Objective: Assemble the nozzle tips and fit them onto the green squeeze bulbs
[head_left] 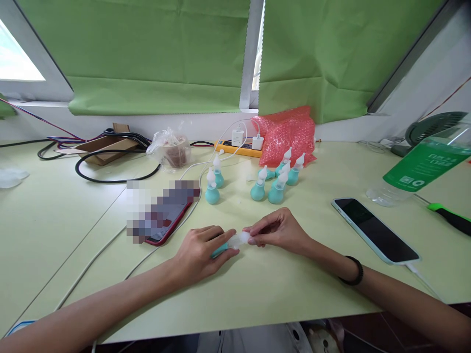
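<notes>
My left hand is closed round the teal bulb of a small nasal aspirator, which lies sideways just above the table. At its other end, my right hand pinches the whitish, translucent tip between thumb and fingers. Most of the teal bulb is hidden by the left fingers. Beyond my hands, two similar aspirators stand upright on the left. To their right is a group of several more, with one aspirator at its front and a teal piece lying among them.
A red-edged phone lies left, with white cables alongside. On the right are another phone, a tilted green-labelled bottle and a green-black handle. Behind are a power strip, pink bubble wrap, wrapped tape and a cardboard box.
</notes>
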The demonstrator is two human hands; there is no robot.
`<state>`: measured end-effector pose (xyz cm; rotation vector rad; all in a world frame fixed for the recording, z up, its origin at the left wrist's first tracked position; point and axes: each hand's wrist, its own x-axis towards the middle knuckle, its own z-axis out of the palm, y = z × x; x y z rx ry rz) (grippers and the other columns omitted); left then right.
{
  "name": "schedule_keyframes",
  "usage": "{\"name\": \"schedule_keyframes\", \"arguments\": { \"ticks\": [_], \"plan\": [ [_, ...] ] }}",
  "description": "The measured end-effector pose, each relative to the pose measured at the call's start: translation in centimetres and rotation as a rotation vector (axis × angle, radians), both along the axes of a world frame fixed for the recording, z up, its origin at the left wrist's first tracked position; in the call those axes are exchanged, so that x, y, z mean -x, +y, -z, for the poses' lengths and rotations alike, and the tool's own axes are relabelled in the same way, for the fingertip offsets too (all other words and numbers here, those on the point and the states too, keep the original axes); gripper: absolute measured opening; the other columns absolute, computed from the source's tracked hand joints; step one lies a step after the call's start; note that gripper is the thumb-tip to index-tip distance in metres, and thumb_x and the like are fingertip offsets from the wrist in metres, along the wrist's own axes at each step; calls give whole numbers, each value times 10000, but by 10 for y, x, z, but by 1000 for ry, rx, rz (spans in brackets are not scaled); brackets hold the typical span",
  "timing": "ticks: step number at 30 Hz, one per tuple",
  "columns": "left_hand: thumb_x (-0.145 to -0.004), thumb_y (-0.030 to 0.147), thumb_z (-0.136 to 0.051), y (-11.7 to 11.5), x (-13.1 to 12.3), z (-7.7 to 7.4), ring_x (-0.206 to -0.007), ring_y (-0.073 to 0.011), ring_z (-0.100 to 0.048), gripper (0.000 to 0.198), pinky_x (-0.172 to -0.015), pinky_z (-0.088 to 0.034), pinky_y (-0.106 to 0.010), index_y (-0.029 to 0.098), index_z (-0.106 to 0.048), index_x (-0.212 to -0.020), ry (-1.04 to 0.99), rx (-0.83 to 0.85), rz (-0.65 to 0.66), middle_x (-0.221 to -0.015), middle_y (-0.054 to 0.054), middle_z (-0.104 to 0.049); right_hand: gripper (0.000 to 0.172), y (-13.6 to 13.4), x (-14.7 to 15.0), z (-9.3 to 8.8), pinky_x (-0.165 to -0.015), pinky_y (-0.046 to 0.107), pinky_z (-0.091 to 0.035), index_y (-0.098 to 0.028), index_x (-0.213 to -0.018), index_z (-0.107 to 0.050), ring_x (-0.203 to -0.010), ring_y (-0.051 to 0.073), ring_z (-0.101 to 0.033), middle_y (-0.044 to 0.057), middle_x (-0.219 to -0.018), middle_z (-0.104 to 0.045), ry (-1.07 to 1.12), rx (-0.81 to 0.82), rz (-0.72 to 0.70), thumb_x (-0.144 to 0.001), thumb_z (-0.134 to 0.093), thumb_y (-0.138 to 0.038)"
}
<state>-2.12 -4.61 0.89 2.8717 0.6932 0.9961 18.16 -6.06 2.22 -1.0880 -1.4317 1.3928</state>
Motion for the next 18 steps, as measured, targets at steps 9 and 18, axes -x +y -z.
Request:
{"name": "schedule_keyframes", "arguments": {
  "ticks": [9,18],
  "plan": [
    [-794,235,-494,-1,1,1,-522,-123,-544,210,-446,-435,-231,96,-537,-945,59,-261,1,-630,-37,-580,151,2,-1,4,-528,267,-534,-161,-599,-682,-395,74,-524,-9,-511,-637,5,8,-65,-467,-743,-204],
    [-804,234,-482,-1,-1,-2,-515,-118,-537,200,-438,-428,-228,101,-519,-948,79,-317,13,-614,-25,-571,127,2,0,3,-579,299,-535,-170,-590,-683,-397,81,-523,-33,-447,-596,8,31,-97,-478,-740,-185]
  ]
}}
